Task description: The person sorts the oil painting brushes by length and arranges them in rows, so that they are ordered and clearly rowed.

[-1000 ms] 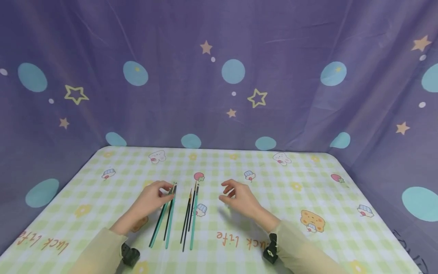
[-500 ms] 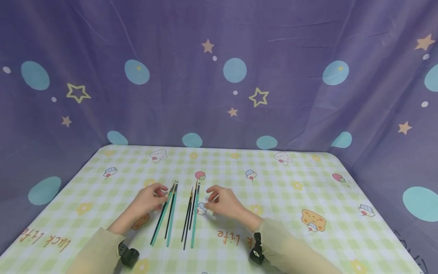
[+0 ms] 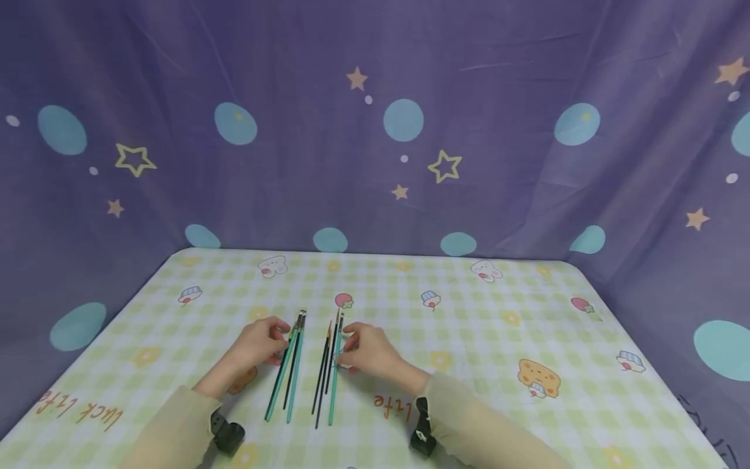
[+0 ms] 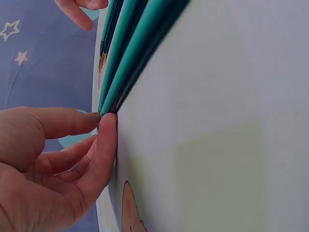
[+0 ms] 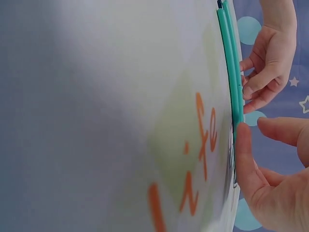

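Several slim paintbrushes with teal and black handles lie on the table in two groups. My left hand (image 3: pixel 258 342) is at the bristle end of the left group (image 3: pixel 284 374). In the left wrist view its thumb and a finger pinch a teal-handled paintbrush (image 4: pixel 128 63) near the tip. My right hand (image 3: pixel 368 350) is beside the right group, next to a teal paintbrush (image 3: pixel 334 384). The right wrist view has one fingertip (image 5: pixel 243 133) against that teal handle (image 5: pixel 231 72), with another digit held apart from it. Black paintbrushes (image 3: pixel 321 378) lie left of that one.
A green-and-white checked cloth with cartoon prints covers the table (image 3: pixel 469 339). Behind it hangs a purple curtain (image 3: pixel 293 163) with stars and blue dots. Both wrists carry dark cameras, one on the left wrist (image 3: pixel 227 435) and one on the right (image 3: pixel 423 433).
My right hand has moved left to the right-hand group of paintbrushes. The near ends of the left group have drawn slightly closer together at my left hand.
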Tool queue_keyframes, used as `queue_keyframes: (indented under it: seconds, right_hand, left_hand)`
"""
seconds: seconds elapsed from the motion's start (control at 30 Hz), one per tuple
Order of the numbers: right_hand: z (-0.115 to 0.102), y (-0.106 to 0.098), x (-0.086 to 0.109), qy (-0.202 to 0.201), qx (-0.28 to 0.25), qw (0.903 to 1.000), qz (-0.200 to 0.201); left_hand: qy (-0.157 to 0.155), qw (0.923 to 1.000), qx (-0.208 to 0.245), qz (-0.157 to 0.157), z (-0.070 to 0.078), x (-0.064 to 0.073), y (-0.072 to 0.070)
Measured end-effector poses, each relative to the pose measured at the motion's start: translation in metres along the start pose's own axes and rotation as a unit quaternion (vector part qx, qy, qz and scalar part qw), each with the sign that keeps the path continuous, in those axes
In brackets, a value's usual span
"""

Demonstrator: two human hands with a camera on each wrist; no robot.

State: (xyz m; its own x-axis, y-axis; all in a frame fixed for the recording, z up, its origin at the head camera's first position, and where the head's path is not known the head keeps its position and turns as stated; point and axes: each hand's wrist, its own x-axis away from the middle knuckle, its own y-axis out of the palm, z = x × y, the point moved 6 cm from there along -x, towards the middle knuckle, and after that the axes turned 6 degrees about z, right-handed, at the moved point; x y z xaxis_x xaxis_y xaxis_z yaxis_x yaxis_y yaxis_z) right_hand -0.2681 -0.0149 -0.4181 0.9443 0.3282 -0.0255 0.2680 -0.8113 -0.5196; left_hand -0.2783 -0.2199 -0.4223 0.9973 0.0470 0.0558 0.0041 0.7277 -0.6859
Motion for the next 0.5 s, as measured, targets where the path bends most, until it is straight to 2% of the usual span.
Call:
queue_keyframes:
  seconds: [0.5]
  right_hand:
    - [0.0024, 0.0089, -0.0084, 0.007, 0.061, 0.9981, 0.008]
  left_hand:
    - [-0.003, 1.0, 0.005, 0.001, 0.0025, 0.0022, 0.0008]
